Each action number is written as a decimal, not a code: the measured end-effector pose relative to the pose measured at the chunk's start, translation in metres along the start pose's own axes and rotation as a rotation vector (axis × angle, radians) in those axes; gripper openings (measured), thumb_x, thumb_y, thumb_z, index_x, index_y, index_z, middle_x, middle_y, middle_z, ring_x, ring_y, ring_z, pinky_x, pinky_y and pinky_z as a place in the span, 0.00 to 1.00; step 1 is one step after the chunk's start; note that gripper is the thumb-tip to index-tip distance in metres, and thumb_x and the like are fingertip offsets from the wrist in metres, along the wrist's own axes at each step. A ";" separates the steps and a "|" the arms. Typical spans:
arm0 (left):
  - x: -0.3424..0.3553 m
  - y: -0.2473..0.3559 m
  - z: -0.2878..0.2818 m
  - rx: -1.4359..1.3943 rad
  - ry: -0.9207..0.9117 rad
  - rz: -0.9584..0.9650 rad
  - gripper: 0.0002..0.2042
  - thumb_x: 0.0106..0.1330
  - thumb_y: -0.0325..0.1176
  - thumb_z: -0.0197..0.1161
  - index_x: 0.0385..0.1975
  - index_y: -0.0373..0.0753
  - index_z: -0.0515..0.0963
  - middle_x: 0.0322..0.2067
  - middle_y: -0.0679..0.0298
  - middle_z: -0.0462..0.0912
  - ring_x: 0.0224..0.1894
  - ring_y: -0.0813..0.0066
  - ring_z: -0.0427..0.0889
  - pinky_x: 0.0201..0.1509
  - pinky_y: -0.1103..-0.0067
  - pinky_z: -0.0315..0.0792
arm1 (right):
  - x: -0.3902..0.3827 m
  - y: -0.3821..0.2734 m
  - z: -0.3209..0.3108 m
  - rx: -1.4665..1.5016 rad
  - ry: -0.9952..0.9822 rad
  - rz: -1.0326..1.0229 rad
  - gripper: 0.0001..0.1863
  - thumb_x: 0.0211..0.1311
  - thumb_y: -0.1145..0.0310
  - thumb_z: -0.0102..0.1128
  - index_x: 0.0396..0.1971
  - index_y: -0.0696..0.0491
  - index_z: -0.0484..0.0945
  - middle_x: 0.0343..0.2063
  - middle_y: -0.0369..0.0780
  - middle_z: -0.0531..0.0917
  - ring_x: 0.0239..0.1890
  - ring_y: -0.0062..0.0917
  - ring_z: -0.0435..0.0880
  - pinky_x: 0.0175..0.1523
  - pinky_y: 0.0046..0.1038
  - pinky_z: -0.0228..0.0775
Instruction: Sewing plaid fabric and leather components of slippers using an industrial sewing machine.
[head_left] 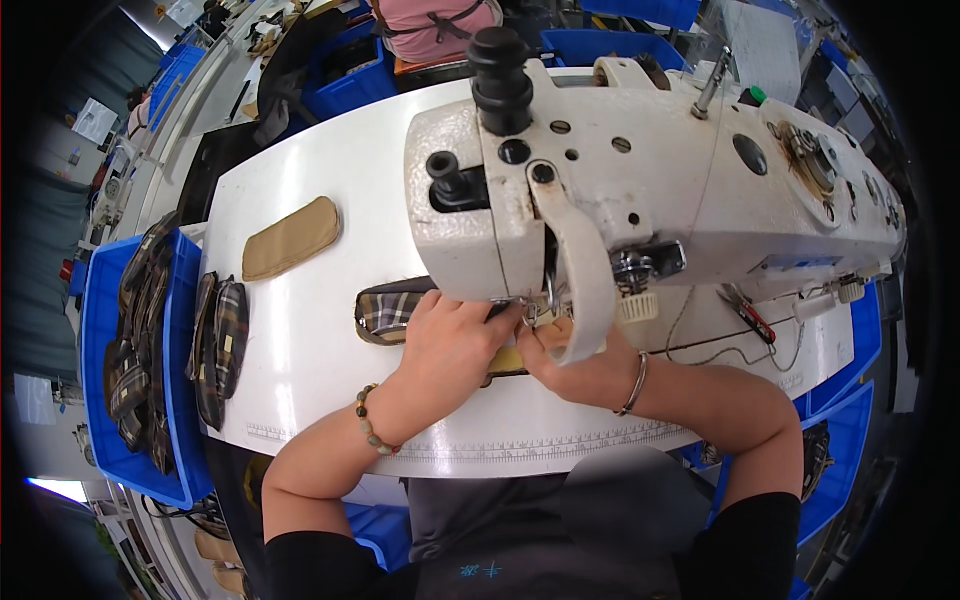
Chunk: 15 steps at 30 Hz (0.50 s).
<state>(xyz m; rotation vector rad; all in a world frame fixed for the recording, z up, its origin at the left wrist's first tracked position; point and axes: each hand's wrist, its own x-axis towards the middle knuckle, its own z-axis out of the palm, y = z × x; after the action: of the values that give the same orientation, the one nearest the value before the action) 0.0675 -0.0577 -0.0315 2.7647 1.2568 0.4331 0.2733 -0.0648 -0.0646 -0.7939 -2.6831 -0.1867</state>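
Note:
A plaid fabric piece with dark edging lies at the needle area of a white sewing machine. My left hand is closed over it, fingers bent, its fingertips gripping the work beside the presser foot. From the other side, my right hand pinches the edge of the same work; the machine's curved lever hides part of its fingers. Between my hands shows a yellowish patch of the work. The exact spot under the needle is hidden.
A khaki padded piece lies at the table's far left. Several plaid pieces rest by the left edge, beside a blue bin of more. Red-handled snippers and a loose cord lie right of the machine. A printed ruler runs along the front edge.

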 end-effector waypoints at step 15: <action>0.000 -0.002 0.006 0.043 0.031 -0.004 0.16 0.53 0.30 0.63 0.43 0.44 0.85 0.38 0.67 0.79 0.46 0.65 0.78 0.48 0.70 0.69 | -0.001 0.001 -0.001 -0.015 -0.075 0.049 0.12 0.55 0.74 0.57 0.40 0.59 0.77 0.33 0.43 0.84 0.32 0.31 0.85 0.33 0.30 0.76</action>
<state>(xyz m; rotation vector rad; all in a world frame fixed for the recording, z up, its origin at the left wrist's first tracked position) 0.0678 -0.0560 -0.0379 2.8008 1.2935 0.4556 0.2746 -0.0648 -0.0637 -0.8873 -2.7316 -0.1687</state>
